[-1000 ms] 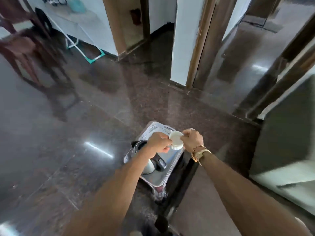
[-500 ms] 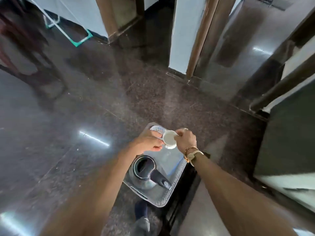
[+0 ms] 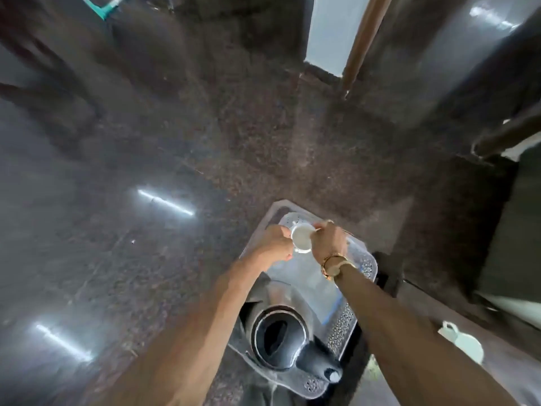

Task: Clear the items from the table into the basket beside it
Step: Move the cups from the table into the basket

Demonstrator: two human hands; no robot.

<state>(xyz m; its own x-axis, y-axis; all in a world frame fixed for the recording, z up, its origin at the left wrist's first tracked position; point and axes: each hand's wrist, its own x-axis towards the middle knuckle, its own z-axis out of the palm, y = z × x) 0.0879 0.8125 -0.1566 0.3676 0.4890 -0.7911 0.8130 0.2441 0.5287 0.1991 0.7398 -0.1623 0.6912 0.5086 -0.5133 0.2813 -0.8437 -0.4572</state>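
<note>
cup lowered; left hand, right hand pinching

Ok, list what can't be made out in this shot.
All head view:
- Small white cup: its base, and whether it rests in the grey perforated plastic basket, is hidden by the left hand and right hand.
- Steel kettle with black handle: left side covered by the left forearm.
- Dark table: cut off by right and bottom edges.
- White mug: blurred, contents unclear.
</note>
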